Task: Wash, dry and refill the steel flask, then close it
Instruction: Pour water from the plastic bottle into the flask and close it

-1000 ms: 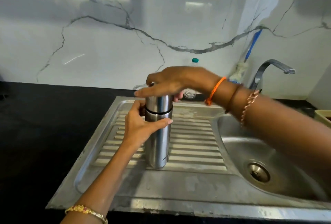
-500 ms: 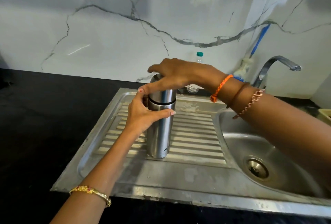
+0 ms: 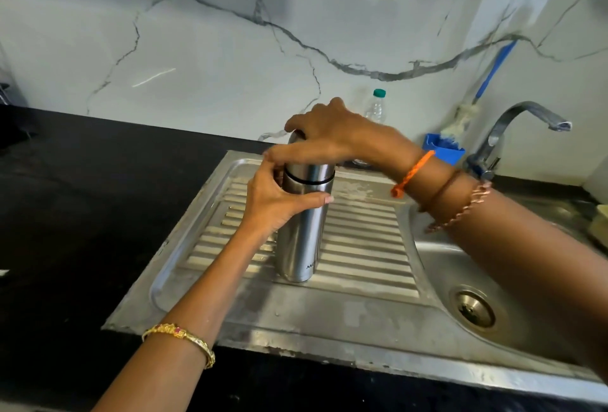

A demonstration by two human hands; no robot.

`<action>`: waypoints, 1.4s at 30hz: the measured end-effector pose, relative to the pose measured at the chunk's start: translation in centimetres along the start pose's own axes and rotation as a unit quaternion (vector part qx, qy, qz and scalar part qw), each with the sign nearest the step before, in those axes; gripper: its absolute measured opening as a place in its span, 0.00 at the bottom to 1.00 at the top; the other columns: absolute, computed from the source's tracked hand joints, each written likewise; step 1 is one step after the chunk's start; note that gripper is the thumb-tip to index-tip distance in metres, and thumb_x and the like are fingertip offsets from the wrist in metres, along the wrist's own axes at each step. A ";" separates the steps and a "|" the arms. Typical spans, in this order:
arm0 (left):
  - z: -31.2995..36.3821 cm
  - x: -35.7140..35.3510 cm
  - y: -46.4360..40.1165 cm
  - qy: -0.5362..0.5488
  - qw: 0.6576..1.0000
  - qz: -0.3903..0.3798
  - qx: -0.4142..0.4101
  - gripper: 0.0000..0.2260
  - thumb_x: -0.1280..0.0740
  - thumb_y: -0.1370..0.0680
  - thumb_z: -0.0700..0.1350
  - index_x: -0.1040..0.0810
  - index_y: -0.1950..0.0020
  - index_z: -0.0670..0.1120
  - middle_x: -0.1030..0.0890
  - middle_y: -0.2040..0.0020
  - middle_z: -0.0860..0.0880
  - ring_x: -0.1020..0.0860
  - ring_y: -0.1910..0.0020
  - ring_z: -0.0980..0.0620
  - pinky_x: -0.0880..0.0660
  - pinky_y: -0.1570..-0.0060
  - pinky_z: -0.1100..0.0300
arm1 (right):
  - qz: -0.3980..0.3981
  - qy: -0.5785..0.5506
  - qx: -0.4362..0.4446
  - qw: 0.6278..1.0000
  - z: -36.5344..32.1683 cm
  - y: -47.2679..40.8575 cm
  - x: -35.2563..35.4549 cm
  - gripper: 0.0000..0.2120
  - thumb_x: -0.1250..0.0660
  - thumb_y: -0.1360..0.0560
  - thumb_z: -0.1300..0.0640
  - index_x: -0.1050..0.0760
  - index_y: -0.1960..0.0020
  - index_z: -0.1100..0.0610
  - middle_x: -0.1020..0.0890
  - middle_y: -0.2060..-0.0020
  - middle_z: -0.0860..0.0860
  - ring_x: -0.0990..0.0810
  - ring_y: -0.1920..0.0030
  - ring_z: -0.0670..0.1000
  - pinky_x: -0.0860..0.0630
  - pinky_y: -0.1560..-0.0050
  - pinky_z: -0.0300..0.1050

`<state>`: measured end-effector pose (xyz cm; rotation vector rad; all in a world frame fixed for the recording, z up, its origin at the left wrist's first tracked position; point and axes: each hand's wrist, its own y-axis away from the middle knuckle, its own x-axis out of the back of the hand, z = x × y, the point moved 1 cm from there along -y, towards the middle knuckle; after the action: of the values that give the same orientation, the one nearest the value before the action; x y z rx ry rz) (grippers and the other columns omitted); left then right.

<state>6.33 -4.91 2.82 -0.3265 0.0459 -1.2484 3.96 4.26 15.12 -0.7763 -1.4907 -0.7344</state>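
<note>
The right hand (image 3: 332,138) hides the flask's cap (image 3: 309,172) top; the plastic bottle (image 3: 375,108) behind shows only its neck.

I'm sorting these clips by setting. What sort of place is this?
Most likely a home kitchen, at the sink. A steel sink with a ribbed drainboard is set into a black counter, a tap stands at its back, and a marble-look wall rises behind.
</note>
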 end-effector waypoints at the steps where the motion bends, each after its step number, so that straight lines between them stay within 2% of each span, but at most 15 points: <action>1: -0.2 0.0 -0.1 -0.001 1.000 0.001 -0.003 0.32 0.18 0.44 0.44 0.28 0.45 0.48 0.22 0.53 0.56 0.22 0.53 0.60 0.24 0.55 0.67 | -0.043 -0.075 0.030 0.996 0.5 0.3 0.6 0.27 0.37 0.27 0.42 0.35 0.31 0.51 0.28 0.37 0.53 0.33 0.35 0.54 0.32 0.44 0.45; 3: -0.3 0.1 -0.1 -0.008 1.000 0.001 -0.003 0.30 0.18 0.44 0.44 0.29 0.48 0.48 0.22 0.54 0.53 0.22 0.54 0.56 0.24 0.56 0.63 | -0.103 -0.167 0.075 0.978 1.2 1.3 1.2 0.32 0.33 0.28 0.55 0.40 0.27 0.51 0.33 0.32 0.50 0.35 0.33 0.51 0.33 0.42 0.40; 6: -0.1 0.1 0.0 -0.011 1.000 -0.002 -0.003 0.29 0.19 0.43 0.45 0.30 0.49 0.48 0.22 0.54 0.53 0.22 0.54 0.56 0.25 0.56 0.62 | -0.087 -0.102 0.101 0.986 1.8 1.2 1.2 0.32 0.31 0.31 0.62 0.37 0.29 0.54 0.29 0.41 0.49 0.30 0.42 0.48 0.30 0.51 0.33; 8: -0.1 0.0 0.1 -0.017 1.000 0.003 -0.004 0.29 0.19 0.43 0.45 0.30 0.49 0.48 0.22 0.54 0.53 0.22 0.54 0.57 0.24 0.55 0.62 | -0.036 -0.059 0.094 0.993 2.1 0.4 1.1 0.27 0.27 0.33 0.53 0.29 0.35 0.54 0.25 0.47 0.48 0.25 0.50 0.48 0.28 0.55 0.36; 10: 0.0 0.0 0.1 -0.012 1.000 0.008 -0.004 0.29 0.18 0.43 0.45 0.30 0.48 0.50 0.22 0.53 0.55 0.22 0.53 0.58 0.24 0.53 0.62 | 0.042 -0.035 0.047 0.997 1.8 -0.3 0.7 0.23 0.27 0.35 0.42 0.23 0.50 0.58 0.21 0.60 0.51 0.22 0.62 0.50 0.26 0.64 0.39; 12: 0.0 -0.1 0.0 -0.007 1.000 0.002 0.000 0.31 0.18 0.43 0.45 0.30 0.45 0.51 0.22 0.50 0.55 0.22 0.50 0.59 0.24 0.50 0.62 | 0.118 0.052 -0.007 0.992 1.2 -0.7 -0.3 0.29 0.35 0.32 0.34 0.30 0.62 0.63 0.29 0.68 0.52 0.27 0.65 0.53 0.33 0.68 0.43; 15: 0.0 -0.1 0.0 -0.006 1.000 0.003 0.000 0.31 0.18 0.43 0.45 0.30 0.45 0.51 0.22 0.51 0.56 0.23 0.51 0.59 0.24 0.51 0.61 | 0.162 0.129 0.020 0.978 1.1 -0.8 -0.9 0.29 0.44 0.28 0.30 0.32 0.56 0.59 0.30 0.66 0.52 0.30 0.59 0.53 0.36 0.59 0.45; 19: 0.1 0.1 -0.1 -0.020 1.000 -0.004 -0.006 0.31 0.18 0.43 0.45 0.29 0.46 0.48 0.22 0.53 0.54 0.23 0.54 0.58 0.23 0.53 0.60 | 0.098 0.047 0.179 0.978 2.6 -0.2 0.7 0.32 0.43 0.27 0.34 0.38 0.30 0.53 0.29 0.41 0.56 0.30 0.43 0.54 0.34 0.49 0.43; 23: 0.2 0.2 -0.2 -0.024 1.000 -0.012 0.003 0.31 0.18 0.45 0.46 0.29 0.48 0.48 0.21 0.55 0.55 0.22 0.57 0.60 0.25 0.58 0.63 | 0.040 0.136 0.326 0.935 2.6 -0.3 -0.2 0.30 0.54 0.27 0.37 0.30 0.37 0.55 0.26 0.56 0.57 0.28 0.65 0.55 0.31 0.64 0.46; 27: 0.0 -0.1 -0.3 -0.025 1.000 0.014 -0.002 0.32 0.18 0.48 0.51 0.29 0.50 0.46 0.19 0.55 0.51 0.20 0.55 0.55 0.21 0.54 0.56 | 0.166 0.220 0.231 0.933 1.6 -0.7 -1.3 0.31 0.56 0.29 0.37 0.27 0.46 0.58 0.30 0.68 0.54 0.29 0.65 0.59 0.43 0.70 0.44; 30: 0.1 -0.4 -0.3 -0.024 0.999 0.021 -0.009 0.30 0.17 0.45 0.46 0.28 0.49 0.46 0.20 0.56 0.52 0.21 0.55 0.57 0.22 0.54 0.59 | 0.172 0.202 0.093 0.960 0.5 -0.7 -1.9 0.23 0.48 0.23 0.42 0.27 0.45 0.59 0.23 0.54 0.59 0.29 0.59 0.56 0.38 0.64 0.45; 32: 0.2 -0.4 -0.2 -0.014 1.000 0.016 -0.017 0.30 0.18 0.45 0.44 0.27 0.48 0.48 0.19 0.55 0.52 0.21 0.56 0.57 0.23 0.55 0.60 | 0.165 0.201 0.051 0.964 0.0 -0.7 -2.2 0.21 0.48 0.22 0.44 0.27 0.46 0.59 0.23 0.51 0.57 0.32 0.59 0.55 0.36 0.62 0.46; 36: 0.1 -0.3 -0.1 -0.010 1.000 0.015 -0.016 0.27 0.18 0.44 0.43 0.29 0.53 0.53 0.20 0.56 0.55 0.21 0.56 0.61 0.24 0.57 0.66 | 0.128 0.185 0.081 0.971 0.7 -0.6 -1.3 0.24 0.48 0.23 0.39 0.28 0.44 0.57 0.29 0.61 0.54 0.32 0.60 0.55 0.37 0.61 0.46; 39: -0.1 -0.2 -0.5 -0.004 1.000 -0.011 0.007 0.26 0.18 0.44 0.43 0.28 0.52 0.51 0.19 0.56 0.53 0.20 0.56 0.57 0.23 0.56 0.61 | 0.057 0.143 0.129 0.980 2.2 -0.2 -0.7 0.25 0.44 0.26 0.34 0.33 0.39 0.51 0.26 0.62 0.51 0.29 0.60 0.54 0.38 0.61 0.45; 42: -0.1 -0.1 -0.7 -0.011 0.999 -0.033 0.007 0.25 0.18 0.44 0.44 0.24 0.52 0.49 0.18 0.57 0.52 0.19 0.56 0.55 0.22 0.56 0.59 | 0.110 0.065 0.124 0.984 2.6 -0.1 -1.9 0.22 0.39 0.28 0.37 0.31 0.42 0.51 0.27 0.64 0.48 0.28 0.61 0.54 0.39 0.66 0.44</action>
<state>5.61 -5.05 2.86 -0.3307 0.0077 -1.3100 2.48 6.28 13.11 -0.6767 -1.3230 -0.4143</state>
